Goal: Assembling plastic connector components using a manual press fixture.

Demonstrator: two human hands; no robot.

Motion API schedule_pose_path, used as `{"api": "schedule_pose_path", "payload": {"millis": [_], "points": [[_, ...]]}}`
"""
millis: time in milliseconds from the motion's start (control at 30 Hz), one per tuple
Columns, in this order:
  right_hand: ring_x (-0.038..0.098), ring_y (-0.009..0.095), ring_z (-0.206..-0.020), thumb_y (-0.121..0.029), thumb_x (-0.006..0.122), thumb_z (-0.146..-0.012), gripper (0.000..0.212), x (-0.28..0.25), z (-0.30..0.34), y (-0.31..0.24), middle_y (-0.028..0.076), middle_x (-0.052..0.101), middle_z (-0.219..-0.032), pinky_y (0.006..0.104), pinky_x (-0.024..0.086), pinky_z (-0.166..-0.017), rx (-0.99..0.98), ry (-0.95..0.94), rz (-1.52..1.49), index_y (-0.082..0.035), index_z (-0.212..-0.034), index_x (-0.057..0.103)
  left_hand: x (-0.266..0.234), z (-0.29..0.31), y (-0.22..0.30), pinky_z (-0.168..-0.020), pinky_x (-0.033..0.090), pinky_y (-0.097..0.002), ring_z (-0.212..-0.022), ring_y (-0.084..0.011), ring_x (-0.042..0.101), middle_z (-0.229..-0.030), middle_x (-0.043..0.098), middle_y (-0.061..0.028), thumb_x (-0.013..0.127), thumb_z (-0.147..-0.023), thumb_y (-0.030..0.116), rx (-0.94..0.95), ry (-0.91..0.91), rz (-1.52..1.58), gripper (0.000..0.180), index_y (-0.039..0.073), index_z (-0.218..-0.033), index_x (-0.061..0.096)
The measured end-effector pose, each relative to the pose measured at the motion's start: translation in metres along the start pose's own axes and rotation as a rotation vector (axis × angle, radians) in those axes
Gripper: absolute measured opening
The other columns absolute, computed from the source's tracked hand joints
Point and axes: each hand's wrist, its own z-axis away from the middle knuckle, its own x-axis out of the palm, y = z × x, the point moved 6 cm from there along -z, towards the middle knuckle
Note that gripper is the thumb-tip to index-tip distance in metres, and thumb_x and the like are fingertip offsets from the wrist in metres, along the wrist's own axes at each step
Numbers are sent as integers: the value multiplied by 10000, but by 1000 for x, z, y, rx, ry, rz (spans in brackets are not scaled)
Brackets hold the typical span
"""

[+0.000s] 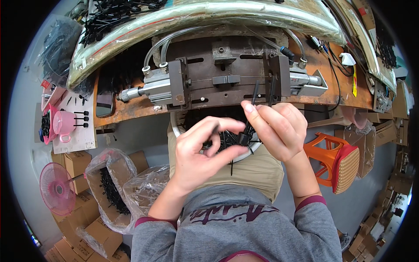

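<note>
My right hand (279,131) is closed, thumb against fingers, on thin black plastic strips. One black strip (255,92) points up past the thumb, and a second one (273,91) rises behind the fingers. A small block-shaped black head (243,139) hangs below that grip. My left hand (203,153) curves around this head with thumb and forefinger apart; I see no firm grip there. Under both hands, a pale round basin (176,126) on my lap holds many similar black pieces. Just beyond stands a dark metal fixture (205,94) with a small grey block (226,80) at its middle.
Silver air cylinders (158,88) (301,81) with clear hoses flank the fixture on a wooden bench (345,87). A phone (104,104) lies at the left. A pink fan (56,188) and plastic-lined carton (98,192) stand lower left; an orange stool (325,159) stands right.
</note>
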Motion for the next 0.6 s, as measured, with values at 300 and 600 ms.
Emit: {"api": "schedule_pose_path", "payload": {"millis": [300,600], "points": [[684,243,-740,-17,724,-668,319,13,18,17,124,671,-934,315,569,-606,120,58,-54,47,-981,732,5,-8,6,-638,554,-302,-782,-188,662,-1043,696,-96,821,-718,31,383,145,-599,324,71,-1032,753],[694,314,-1012,-62,823,-736,459,0,16,21,202,662,-1196,365,597,-822,375,-36,-219,51,-1154,670,15,-31,-5,-566,529,-270,-635,-168,694,-1246,697,-12,784,-756,136,341,95,-1077,205,80,-948,742]]}}
